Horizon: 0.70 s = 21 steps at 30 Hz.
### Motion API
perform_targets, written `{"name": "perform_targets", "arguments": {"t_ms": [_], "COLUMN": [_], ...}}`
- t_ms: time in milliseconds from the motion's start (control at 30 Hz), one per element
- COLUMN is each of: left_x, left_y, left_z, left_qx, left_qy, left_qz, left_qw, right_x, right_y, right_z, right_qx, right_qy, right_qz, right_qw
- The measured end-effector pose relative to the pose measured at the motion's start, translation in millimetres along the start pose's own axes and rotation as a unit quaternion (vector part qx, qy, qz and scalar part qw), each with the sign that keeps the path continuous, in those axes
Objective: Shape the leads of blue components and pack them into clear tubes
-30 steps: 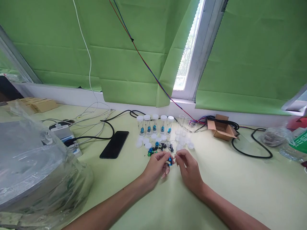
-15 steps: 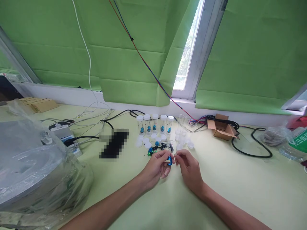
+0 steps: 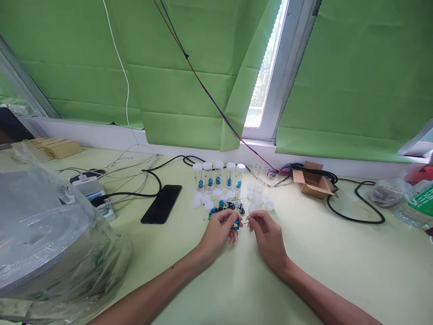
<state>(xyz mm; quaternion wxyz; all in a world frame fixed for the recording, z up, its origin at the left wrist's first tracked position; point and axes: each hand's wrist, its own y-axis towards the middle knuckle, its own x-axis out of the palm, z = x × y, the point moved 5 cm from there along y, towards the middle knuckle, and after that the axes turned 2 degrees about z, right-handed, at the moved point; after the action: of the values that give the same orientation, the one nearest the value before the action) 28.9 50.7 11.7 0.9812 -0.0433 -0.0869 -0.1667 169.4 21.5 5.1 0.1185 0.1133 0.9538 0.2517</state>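
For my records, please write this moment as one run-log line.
left hand: holding small blue part | right hand: close beside, grip unclear | behind: capped tubes, loose parts

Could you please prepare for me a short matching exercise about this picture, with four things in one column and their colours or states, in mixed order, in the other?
Column one
1. Left hand
2. Phone
3. Cardboard box
4. Capped tubes

Column two
A. Brown, with its flaps open
B. Standing in a row, with white caps on top
C. Holding a small blue piece
D. Black, lying flat

Right pairs: 1-C, 2-D, 3-A, 4-B
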Motion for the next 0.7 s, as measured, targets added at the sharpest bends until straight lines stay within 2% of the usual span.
{"name": "perform_targets", "arguments": {"t_ms": [233, 333, 467, 567, 633, 700], "left_x": [2, 2, 3, 5, 5, 3], "left_y": [-2, -5, -12, -16, -16, -13], "left_z": [5, 6, 18, 23, 21, 17], "left_qx": [0.025, 0.064, 0.190, 0.236, 0.232, 0.206], "left_qy": [0.062, 0.120, 0.264, 0.326, 0.326, 0.295], "left_qz": [-0.014, -0.026, -0.016, -0.019, -0.017, -0.012], "left_qw": [0.998, 0.990, 0.946, 0.915, 0.916, 0.933], "right_x": [-2, -2, -1, -2, -2, -1], "right_y": [2, 2, 2, 2, 2, 2], "right_z": [5, 6, 6, 6, 6, 6], "right_qx": [0.014, 0.013, 0.013, 0.012, 0.012, 0.011], "right_qy": [0.006, 0.005, 0.011, 0.012, 0.012, 0.007], "right_qz": [0.009, 0.009, 0.007, 0.007, 0.008, 0.008], "right_qw": [1.000, 1.000, 1.000, 1.000, 1.000, 1.000]}}
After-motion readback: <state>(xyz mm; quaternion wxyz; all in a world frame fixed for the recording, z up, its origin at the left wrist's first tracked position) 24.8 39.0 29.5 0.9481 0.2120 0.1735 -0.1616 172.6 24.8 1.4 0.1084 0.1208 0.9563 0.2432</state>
